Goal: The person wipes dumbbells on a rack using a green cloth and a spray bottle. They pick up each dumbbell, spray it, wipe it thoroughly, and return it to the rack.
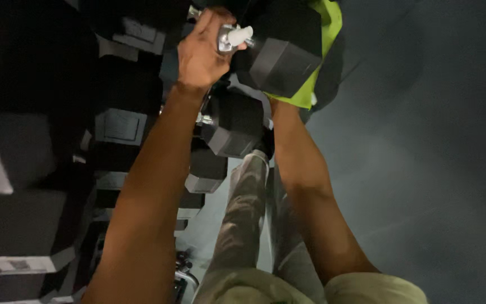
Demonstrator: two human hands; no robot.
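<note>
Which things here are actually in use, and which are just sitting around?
In use:
- black hex dumbbell, its metal handle gripped by the left hand
- right hand: hidden behind that dumbbell, grip not visible

Just lying about:
- lower hex dumbbell
- racked dumbbells on the left
- yellow-green fabric
- grey floor

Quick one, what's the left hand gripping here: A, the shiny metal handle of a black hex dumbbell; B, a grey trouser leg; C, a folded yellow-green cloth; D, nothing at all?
A: the left hand is closed around the silvery handle of the black hex dumbbell, whose head juts out beside the fist.
</note>
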